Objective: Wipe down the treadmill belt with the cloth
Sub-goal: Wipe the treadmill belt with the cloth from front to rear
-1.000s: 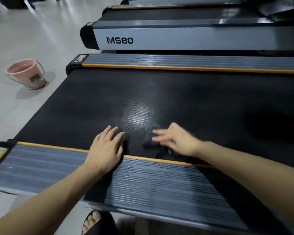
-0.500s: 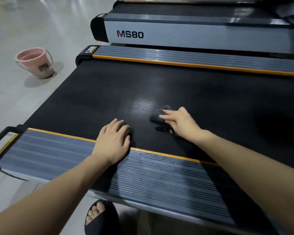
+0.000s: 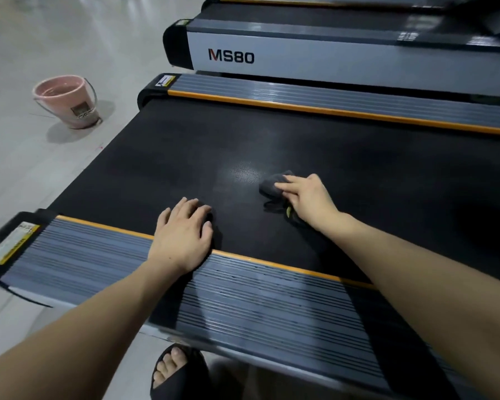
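Note:
The black treadmill belt runs across the view between two grey ribbed side rails with orange edges. A dark grey cloth lies bunched on the belt near its middle. My right hand presses down on the cloth, fingers pointing left, and covers most of it. My left hand rests flat, fingers spread, on the belt's near edge and the near side rail. It holds nothing.
A pink bucket stands on the pale tiled floor to the left of the belt's end. A second treadmill marked MS80 stands just behind the far rail. My sandalled foot shows below the near rail.
My right hand has pushed the cloth away from the near rail toward the belt's middle. The left hand stays planted at the near edge. The head camera has shifted left.

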`<state>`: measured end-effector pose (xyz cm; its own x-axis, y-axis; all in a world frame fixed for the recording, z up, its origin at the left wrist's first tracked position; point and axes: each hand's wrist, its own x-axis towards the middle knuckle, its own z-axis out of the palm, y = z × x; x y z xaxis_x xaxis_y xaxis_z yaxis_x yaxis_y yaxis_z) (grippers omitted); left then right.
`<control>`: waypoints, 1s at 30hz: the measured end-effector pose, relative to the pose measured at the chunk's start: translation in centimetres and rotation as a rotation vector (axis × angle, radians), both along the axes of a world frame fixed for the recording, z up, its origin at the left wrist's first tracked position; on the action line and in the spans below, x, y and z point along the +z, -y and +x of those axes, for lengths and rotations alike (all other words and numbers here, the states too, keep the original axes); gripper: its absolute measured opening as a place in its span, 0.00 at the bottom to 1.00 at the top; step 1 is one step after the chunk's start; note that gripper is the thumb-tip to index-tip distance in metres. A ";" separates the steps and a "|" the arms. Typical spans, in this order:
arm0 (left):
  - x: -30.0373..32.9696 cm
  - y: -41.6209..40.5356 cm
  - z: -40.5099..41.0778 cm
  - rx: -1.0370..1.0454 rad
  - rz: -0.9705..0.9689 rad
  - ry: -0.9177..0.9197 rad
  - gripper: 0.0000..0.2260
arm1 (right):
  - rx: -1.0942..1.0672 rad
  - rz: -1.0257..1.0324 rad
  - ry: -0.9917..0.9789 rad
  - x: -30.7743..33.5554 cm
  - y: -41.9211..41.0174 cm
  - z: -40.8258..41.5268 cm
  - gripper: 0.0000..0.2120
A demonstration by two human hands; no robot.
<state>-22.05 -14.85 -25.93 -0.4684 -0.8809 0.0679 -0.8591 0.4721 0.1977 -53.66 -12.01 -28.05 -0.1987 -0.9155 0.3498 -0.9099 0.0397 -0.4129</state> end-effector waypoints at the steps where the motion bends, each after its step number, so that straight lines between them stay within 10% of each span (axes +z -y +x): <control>1: -0.1 0.1 0.0 -0.006 0.014 0.000 0.23 | 0.051 0.001 -0.007 0.1 -0.4 0.8 0.12; 8: -0.1 0.2 -0.1 -0.035 0.047 -0.008 0.25 | 0.692 0.055 -0.073 0.9 -7.9 4.6 0.16; 17: 0.0 0.3 -0.2 -0.024 0.060 -0.009 0.25 | 0.062 -0.009 -0.018 0.2 2.4 2.3 0.11; 22: 0.2 0.2 -0.3 0.000 0.091 -0.033 0.25 | 0.559 0.090 0.018 1.0 -3.5 5.7 0.12; 30: 0.4 0.4 -0.2 0.050 0.080 -0.141 0.19 | 0.629 -0.010 -0.150 0.0 -1.4 5.1 0.14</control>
<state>-22.25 -15.24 -25.57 -0.4145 -0.9082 0.0585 -0.8425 0.4072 0.3528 -48.53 -10.58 -28.08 0.4262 -0.8380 0.3408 -0.8063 -0.5227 -0.2769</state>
